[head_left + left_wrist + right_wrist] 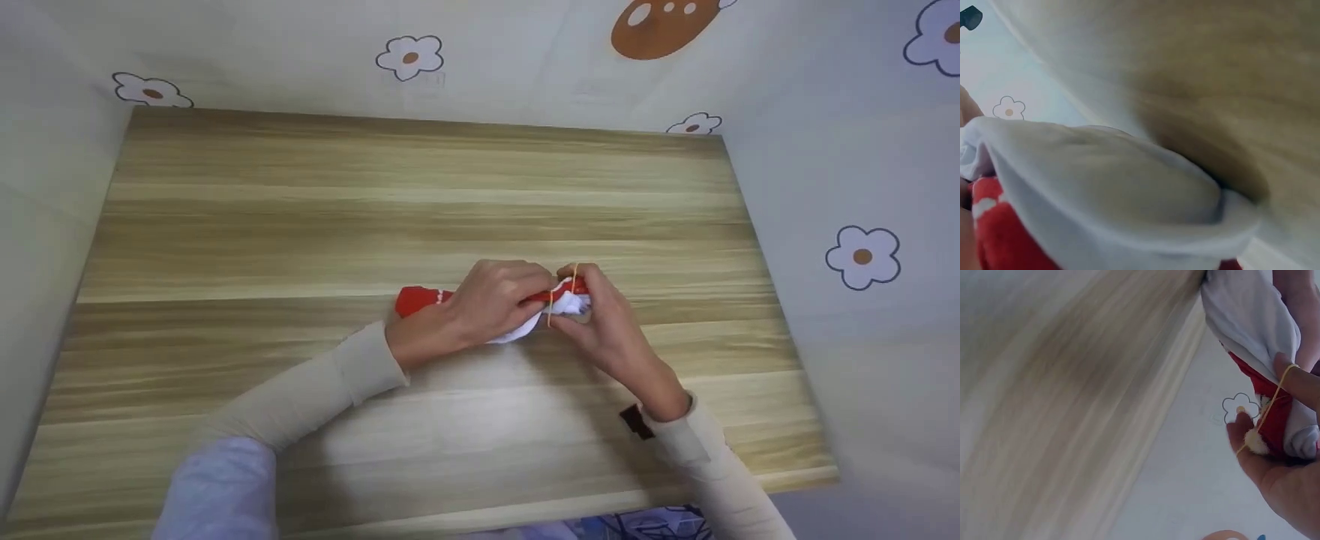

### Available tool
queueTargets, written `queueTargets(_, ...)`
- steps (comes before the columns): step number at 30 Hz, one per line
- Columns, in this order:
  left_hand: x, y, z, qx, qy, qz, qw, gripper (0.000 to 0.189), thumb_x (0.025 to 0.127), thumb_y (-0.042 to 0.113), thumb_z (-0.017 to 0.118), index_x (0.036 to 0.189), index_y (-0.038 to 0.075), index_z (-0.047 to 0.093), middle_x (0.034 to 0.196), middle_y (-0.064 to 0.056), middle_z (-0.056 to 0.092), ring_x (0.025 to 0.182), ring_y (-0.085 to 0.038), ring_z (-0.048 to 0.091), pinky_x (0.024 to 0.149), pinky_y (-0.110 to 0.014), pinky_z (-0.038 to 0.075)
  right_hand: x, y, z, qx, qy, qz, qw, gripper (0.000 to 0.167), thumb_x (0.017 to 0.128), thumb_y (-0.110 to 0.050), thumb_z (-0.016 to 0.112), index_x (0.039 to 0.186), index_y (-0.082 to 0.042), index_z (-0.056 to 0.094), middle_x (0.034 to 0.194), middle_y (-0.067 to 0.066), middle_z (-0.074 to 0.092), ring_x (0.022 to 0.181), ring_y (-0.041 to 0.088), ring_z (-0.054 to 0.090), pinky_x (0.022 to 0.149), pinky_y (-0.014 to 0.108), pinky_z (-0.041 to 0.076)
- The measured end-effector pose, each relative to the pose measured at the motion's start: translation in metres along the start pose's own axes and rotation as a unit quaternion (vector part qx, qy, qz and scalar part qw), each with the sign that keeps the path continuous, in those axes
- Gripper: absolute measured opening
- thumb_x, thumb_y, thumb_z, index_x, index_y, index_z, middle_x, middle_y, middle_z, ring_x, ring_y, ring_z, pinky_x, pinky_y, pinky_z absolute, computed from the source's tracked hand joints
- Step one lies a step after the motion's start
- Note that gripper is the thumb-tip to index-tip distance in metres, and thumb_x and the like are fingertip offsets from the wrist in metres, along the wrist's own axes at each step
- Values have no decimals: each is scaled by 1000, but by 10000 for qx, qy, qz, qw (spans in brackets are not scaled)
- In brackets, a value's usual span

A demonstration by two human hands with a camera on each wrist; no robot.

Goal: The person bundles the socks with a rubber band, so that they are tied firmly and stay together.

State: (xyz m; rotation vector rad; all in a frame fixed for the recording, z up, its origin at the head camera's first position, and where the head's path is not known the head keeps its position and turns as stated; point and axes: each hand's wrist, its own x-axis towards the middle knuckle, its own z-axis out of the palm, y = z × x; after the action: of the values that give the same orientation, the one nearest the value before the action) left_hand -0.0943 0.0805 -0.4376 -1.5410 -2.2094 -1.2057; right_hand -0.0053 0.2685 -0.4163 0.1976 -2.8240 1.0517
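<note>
A soft red and white cloth bundle [418, 300] lies lengthwise between both hands, low over the table; its exact kind cannot be told. My left hand [499, 300] grips its middle from above, hiding part of it. The left wrist view shows a smooth white fold [1112, 174] beside red cloth [1010, 236] with pale patches. At the bundle's right end, my right hand [611, 326] has a thin yellow rubber band [1276, 396] hooked over its spread thumb and fingers, stretched across the cloth. A small fluffy white tuft [1256, 442] sits beside the band.
The wood-grain table [300, 217] reaches past both hands on every side. Pale walls with flower prints [862, 257] rise behind it and to the sides. Patterned fabric [652, 523] shows below the front edge. A dark patch [637, 421] is at the right cuff.
</note>
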Motion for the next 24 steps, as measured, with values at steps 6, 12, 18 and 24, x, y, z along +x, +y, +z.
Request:
queueTargets(6,-1,2,0,107,-70,122,9998,18,98,17,70,110,6,78,112,-4,76,100,-16,76,90,-28,61,2,4,-2,1018,-182,762,9917,54,77,-5,90,120,-6,56,112,9,69,96,19,61,79,26,51)
queueTargets(12,-1,2,2,29,-236,-163,9996,21,98,18,70,114,5,70,111,-6,73,95,-17,75,86,-26,61,2,8,1,1517,-139,1007,9832,52,78,-4,89,119,-5,56,112,7,67,98,17,61,82,22,50)
queueTargets(18,-1,0,3,-33,-237,-345,9991,18,96,13,70,113,6,66,106,-5,72,87,-17,73,80,-29,62,1,7,1,1874,-113,861,9784,45,81,2,83,117,-4,57,121,4,56,106,18,56,86,23,49)
queueTargets(24,-2,-1,3,58,-277,-335,9990,16,95,8,67,111,5,68,103,-5,73,83,-16,70,75,-31,62,-2,8,-8,1843,-449,902,9777,42,86,-6,82,121,-10,60,120,2,61,106,19,58,88,22,49)
